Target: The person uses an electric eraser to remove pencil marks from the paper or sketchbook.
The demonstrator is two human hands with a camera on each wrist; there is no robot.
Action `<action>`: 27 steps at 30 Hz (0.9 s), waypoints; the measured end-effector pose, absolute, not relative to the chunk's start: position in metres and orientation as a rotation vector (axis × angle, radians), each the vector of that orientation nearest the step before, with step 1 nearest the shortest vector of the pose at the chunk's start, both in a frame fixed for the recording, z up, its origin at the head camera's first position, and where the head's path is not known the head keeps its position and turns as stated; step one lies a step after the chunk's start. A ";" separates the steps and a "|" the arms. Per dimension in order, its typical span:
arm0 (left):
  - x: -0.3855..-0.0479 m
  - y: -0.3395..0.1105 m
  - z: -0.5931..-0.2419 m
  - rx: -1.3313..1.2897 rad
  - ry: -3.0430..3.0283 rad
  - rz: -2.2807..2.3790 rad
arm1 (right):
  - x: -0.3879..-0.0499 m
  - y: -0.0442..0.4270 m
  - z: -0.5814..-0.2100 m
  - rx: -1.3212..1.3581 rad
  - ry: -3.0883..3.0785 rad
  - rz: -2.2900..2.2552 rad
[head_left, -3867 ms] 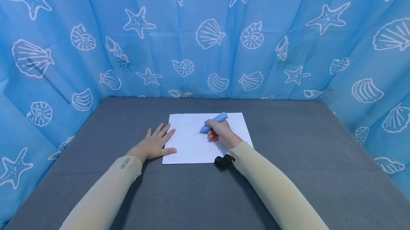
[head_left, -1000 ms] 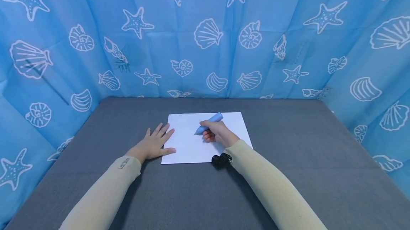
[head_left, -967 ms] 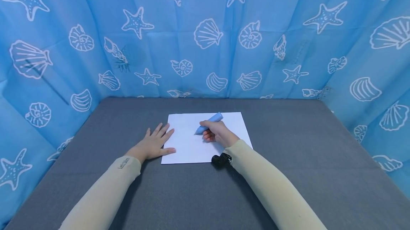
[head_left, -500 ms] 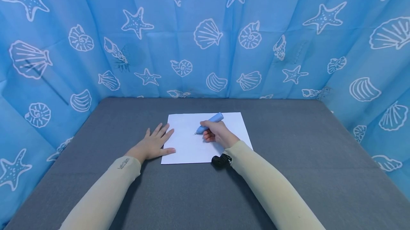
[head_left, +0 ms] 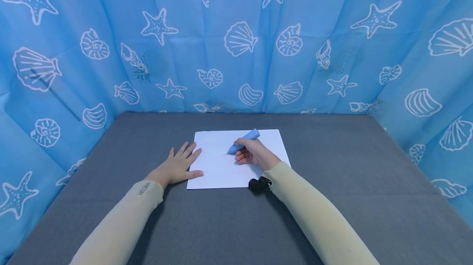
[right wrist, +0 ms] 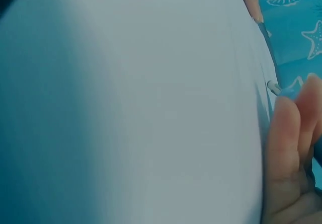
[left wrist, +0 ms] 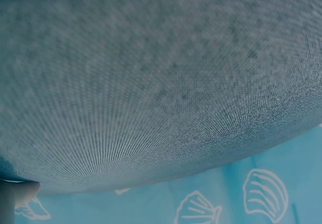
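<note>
A white sheet of paper (head_left: 214,174) lies on the grey table in the head view. My left hand (head_left: 176,167) rests flat with spread fingers, its fingertips and thumb over the sheet's left edge. My right hand (head_left: 256,154) grips a thick blue pen (head_left: 252,134) above the middle of the sheet, the pen's tip down at the paper. A very faint mark shows just left of the tip. In the right wrist view the curled fingers (right wrist: 283,138) stand beside the paper (right wrist: 176,93), and the pen's tip (right wrist: 274,87) shows beyond them.
The grey table (head_left: 207,228) surrounds the sheet. A blue curtain (head_left: 221,10) with white shells and starfish stands behind the table and along both sides. A small black object (head_left: 258,185) sits at the right wrist by the sheet's front edge.
Compared with half a second ago, my right hand and the pen have shifted slightly to the right, and the faint mark beside the tip is visible. The left hand stays in place.
</note>
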State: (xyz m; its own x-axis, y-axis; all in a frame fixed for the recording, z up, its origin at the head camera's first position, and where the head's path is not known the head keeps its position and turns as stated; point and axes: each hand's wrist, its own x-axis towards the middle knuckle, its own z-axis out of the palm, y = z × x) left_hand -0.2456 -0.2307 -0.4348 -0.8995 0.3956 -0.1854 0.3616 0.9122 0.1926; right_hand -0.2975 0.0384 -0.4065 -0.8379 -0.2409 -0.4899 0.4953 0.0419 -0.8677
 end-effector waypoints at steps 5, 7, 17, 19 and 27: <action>-0.244 -0.231 -0.433 0.572 2.850 0.225 | -0.297 0.033 -0.409 0.318 1.880 -1.827; -0.244 -0.231 -0.433 0.572 2.847 0.224 | -0.297 0.031 -0.409 0.343 1.899 -1.825; -0.243 -0.229 -0.431 0.569 2.844 0.227 | -0.296 0.031 -0.409 0.373 1.928 -1.812; -0.243 -0.229 -0.430 0.571 2.844 0.224 | -0.296 0.031 -0.409 0.383 1.925 -1.825; -0.243 -0.229 -0.429 0.564 2.849 0.219 | -0.296 0.030 -0.411 0.355 1.940 -1.821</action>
State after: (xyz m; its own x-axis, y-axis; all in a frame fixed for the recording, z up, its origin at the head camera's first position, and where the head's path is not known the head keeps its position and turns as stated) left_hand -0.2425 -0.2288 -0.4291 -0.8998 0.3912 -0.1934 0.3571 0.9147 0.1890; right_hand -0.2965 0.0305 -0.4112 -0.8638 -0.1186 -0.4896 0.4812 0.0938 -0.8716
